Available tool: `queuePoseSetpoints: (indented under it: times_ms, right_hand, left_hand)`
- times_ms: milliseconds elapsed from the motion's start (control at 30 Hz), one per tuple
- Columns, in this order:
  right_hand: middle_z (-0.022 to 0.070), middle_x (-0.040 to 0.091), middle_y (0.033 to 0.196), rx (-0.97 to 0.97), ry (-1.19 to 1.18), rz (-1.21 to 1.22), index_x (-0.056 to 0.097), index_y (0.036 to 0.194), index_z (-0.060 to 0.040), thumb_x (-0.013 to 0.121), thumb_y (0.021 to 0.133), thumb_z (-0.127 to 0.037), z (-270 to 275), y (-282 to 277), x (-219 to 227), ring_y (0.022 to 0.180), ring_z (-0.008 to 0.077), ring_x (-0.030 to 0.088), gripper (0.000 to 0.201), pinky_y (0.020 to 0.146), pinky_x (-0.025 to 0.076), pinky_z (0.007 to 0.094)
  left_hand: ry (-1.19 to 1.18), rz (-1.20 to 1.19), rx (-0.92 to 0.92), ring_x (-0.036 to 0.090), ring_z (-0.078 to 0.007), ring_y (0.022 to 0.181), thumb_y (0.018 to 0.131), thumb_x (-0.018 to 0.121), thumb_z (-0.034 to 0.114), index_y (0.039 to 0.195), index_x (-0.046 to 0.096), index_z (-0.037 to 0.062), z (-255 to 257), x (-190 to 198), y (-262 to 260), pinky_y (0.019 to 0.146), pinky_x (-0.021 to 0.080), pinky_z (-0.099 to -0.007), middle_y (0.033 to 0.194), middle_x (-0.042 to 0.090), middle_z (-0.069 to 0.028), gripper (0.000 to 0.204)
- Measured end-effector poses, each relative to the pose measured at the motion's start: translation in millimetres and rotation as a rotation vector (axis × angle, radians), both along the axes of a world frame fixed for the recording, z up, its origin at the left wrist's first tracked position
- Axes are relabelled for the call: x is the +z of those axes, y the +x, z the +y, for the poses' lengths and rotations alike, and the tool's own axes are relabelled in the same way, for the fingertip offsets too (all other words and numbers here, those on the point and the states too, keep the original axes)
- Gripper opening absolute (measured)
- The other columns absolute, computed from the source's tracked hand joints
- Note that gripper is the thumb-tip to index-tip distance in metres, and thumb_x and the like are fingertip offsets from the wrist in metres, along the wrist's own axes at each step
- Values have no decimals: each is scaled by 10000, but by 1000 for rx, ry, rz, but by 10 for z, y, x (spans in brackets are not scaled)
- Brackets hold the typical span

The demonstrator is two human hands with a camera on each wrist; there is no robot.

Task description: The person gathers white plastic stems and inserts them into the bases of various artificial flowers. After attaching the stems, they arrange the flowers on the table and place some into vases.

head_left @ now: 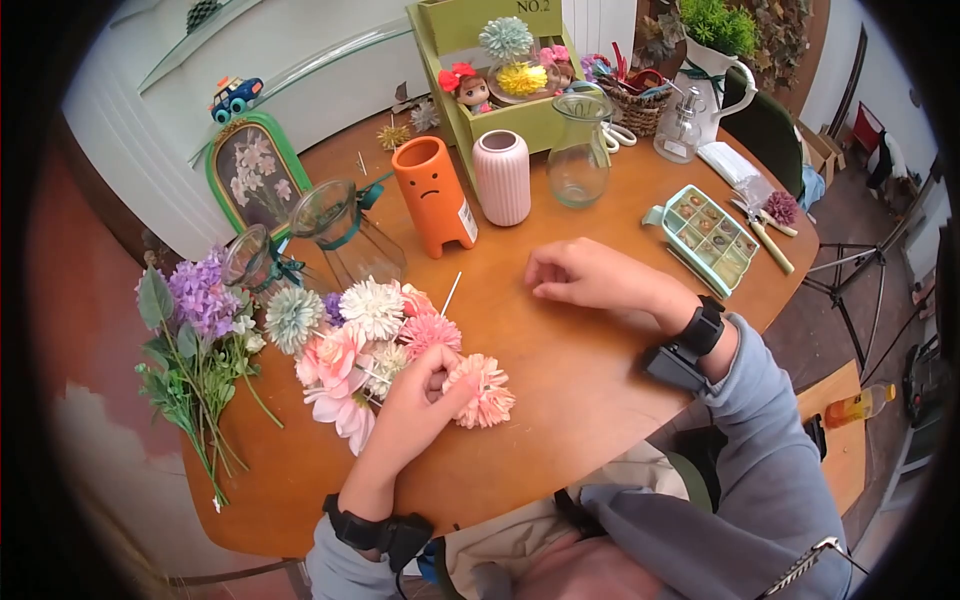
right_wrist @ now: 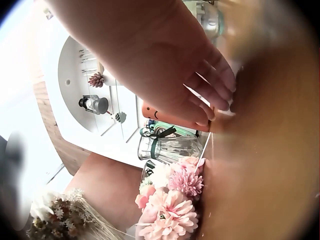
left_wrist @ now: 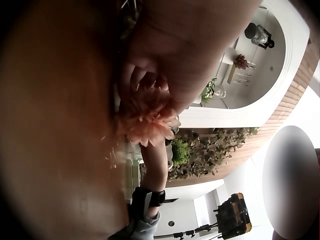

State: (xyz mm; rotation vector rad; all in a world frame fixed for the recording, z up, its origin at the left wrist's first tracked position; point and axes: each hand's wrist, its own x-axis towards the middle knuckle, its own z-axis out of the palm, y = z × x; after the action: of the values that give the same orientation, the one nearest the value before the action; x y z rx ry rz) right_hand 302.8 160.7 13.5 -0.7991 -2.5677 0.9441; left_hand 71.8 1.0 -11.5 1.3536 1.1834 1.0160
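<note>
Left hand gripped peach flower, bloom facing right, long axis unclear; right hand curled loosely; flower cluster left.

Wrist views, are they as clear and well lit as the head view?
No. Head view: fairly sharp, even light, dark curved borders. Left wrist view: table dark and blurred, right side overexposed, peach flower rather dim and soft. Right wrist view: table blurred, upper left washed out, peach flower brighter and clearer.

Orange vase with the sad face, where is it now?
In the head view, the orange vase stands toward the far side of the table, just left of the pink ribbed vase.
</note>
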Motion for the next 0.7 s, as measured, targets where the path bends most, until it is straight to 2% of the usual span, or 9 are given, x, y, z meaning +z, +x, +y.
queuePoseSetpoints:
  times_ms: [100, 200, 333, 433, 567, 667, 700]
  right_hand:
    - [130, 608, 747, -30, 207, 0, 573, 963, -23, 587, 838, -140, 63, 86, 48, 712, 259, 602, 171, 655, 471, 356]
    - [136, 612, 754, -167, 302, -76, 569, 956, -24, 581, 839, -145, -28, 244, 189, 724, 288, 604, 169, 662, 475, 372]
    - [153, 622, 755, -383, 435, -466, 586, 1027, -39, 606, 815, -190, -268, 577, 330, 741, 332, 606, 261, 679, 479, 397]
    - [169, 632, 779, -452, 489, -736, 584, 1093, -56, 609, 801, -192, -348, 859, 297, 780, 344, 611, 323, 686, 481, 418]
    - [186, 633, 796, -523, 450, -766, 555, 1151, -65, 599, 782, -149, -518, 1032, 245, 785, 360, 614, 381, 681, 487, 433]
    - [186, 627, 740, -510, 624, -700, 562, 1060, -35, 579, 790, -149, -580, 1177, 84, 720, 361, 619, 293, 639, 494, 435]
    - [183, 623, 717, -545, 618, -754, 558, 1015, -31, 573, 794, -156, -600, 1173, 59, 700, 360, 619, 254, 622, 493, 437]
  left_hand:
    - [19, -54, -4, 418, -4, 651, 894, 588, 86, 865, 431, 67, 11, 37, 12, 539, 338, -162, 763, 438, 50, 160]
    - [54, -64, 7, 419, -3, 662, 895, 587, 83, 862, 432, 65, 31, 19, -1, 548, 336, -159, 775, 436, 47, 159]
    - [85, -45, 6, 420, -14, 682, 893, 594, 89, 853, 438, 59, 34, -17, -20, 562, 350, -173, 786, 436, 41, 164]
    - [87, -63, -2, 399, -8, 702, 893, 591, 95, 861, 442, 80, 39, -62, -12, 584, 333, -164, 816, 427, 57, 153]
    - [136, -27, 20, 451, -43, 715, 882, 614, 110, 849, 438, 38, 48, -79, -12, 597, 391, -194, 793, 450, 16, 193]
    - [135, -46, 38, 459, -47, 725, 879, 619, 112, 850, 437, 34, 50, -73, -20, 608, 403, -198, 796, 454, 10, 200]
    - [132, -45, 45, 459, -47, 725, 877, 620, 113, 851, 437, 35, 48, -69, -25, 610, 405, -199, 796, 454, 9, 201]
